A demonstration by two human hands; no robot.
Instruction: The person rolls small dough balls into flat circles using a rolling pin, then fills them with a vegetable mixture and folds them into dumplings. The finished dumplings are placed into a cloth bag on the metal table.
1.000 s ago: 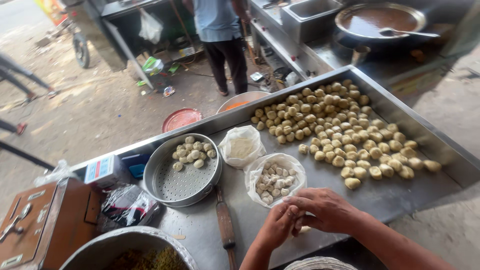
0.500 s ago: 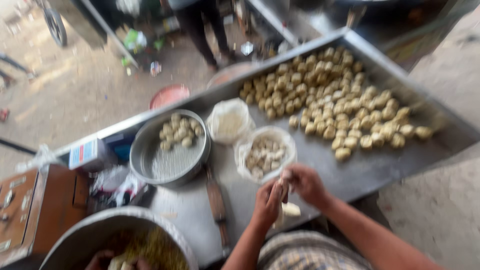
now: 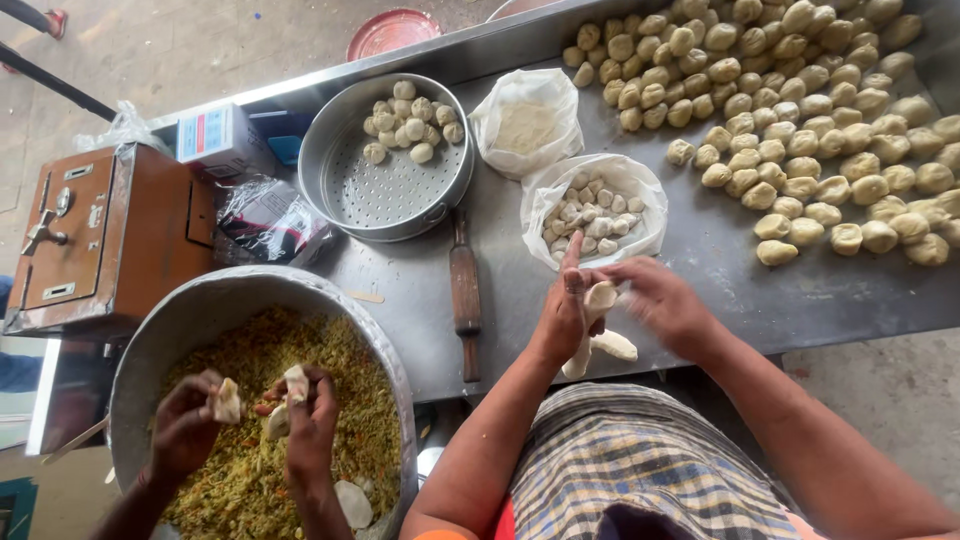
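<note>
Head cam: my left hand (image 3: 562, 310) and right hand (image 3: 655, 300) both pinch a strip of dough (image 3: 598, 335) over the steel table (image 3: 700, 290) edge, fingers closed on it, right beside the bag of dough pieces (image 3: 592, 210) for easy reach.

Pale dough piece (image 3: 600, 297); brown rolling pin (image 3: 465, 295); checked cloth (image 3: 630, 460); red lid (image 3: 392, 32).

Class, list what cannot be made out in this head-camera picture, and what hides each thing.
- Pale dough strip: partly hidden behind left hand.
- Right hand: fingertips motion-blurred.
- Rows of pale dough balls: cut off by top and right edges.
- Red round plate: cut by top edge.
</note>
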